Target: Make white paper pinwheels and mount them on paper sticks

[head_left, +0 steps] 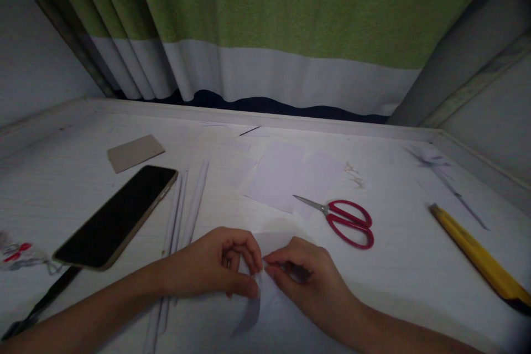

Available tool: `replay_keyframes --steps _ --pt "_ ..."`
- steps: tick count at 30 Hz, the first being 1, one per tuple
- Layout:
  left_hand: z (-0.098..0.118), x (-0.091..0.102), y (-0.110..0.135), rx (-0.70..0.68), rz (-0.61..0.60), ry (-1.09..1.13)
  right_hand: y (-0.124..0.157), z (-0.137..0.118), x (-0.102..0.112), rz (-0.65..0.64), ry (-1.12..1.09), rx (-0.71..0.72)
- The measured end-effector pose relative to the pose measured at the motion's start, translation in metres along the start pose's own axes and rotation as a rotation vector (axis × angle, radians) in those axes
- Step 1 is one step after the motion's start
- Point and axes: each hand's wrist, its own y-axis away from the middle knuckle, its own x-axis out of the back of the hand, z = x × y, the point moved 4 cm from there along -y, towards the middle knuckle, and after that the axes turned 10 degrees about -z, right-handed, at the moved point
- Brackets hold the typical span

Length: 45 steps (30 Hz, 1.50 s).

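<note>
My left hand (pixel 219 263) is curled, its thumb and fingertips closed on a small piece of white paper (pixel 249 311) just above the table. Close against its right side, my right hand (pixel 305 268) pinches with thumb and index finger at the paper's upper edge. Most of the paper's grip points are covered by fingers. Rolled white paper tubes (pixel 194 202) lie by my left wrist, partly under the forearm. Beyond the right hand rest red-handled scissors (pixel 348 221), blades pointing left.
A black phone (pixel 120 215) and a grey-brown card (pixel 136 152) lie at left. Flat white paper sheets (pixel 276 177) are in the middle. At right are a yellow cutter (pixel 477 254) and a small paper pinwheel-like piece (pixel 433 160). A green-and-white curtain (pixel 290 16) hangs behind.
</note>
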Motion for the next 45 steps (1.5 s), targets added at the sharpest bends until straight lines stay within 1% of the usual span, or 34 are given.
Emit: replay_keyframes --steps 5,8,12,17,27,30,34,37,40,45 --pt "-0.003 0.002 0.002 0.032 0.086 -0.084 0.000 0.000 0.001 -0.005 -0.014 -0.005" --pt "-0.005 0.001 0.001 0.040 0.082 -0.114 0.000 -0.001 0.001 -0.006 -0.012 -0.009" --pt "-0.002 -0.001 0.000 0.008 0.071 -0.136 0.000 -0.001 0.001 -0.003 -0.002 -0.003" --pt "0.001 -0.002 0.000 -0.010 0.072 -0.106 0.000 -0.001 0.001 0.022 -0.020 -0.007" --pt "-0.004 -0.001 -0.002 0.015 0.070 -0.060 0.000 -0.002 0.001 0.030 0.015 -0.007" --pt "-0.005 -0.001 -0.001 0.013 0.078 -0.063 0.000 -0.008 0.006 0.055 0.047 0.045" --pt "-0.004 -0.002 0.000 0.023 0.088 -0.074 0.003 -0.019 0.014 0.075 0.098 0.178" --pt "0.000 -0.003 0.001 0.019 0.077 -0.070 0.007 -0.025 0.014 0.034 0.157 0.262" --pt "0.003 -0.004 0.001 0.030 0.051 -0.044 0.008 -0.027 0.013 -0.025 0.182 0.295" --pt "0.001 -0.004 0.001 0.041 0.086 -0.049 0.008 -0.032 0.011 -0.067 0.155 0.362"
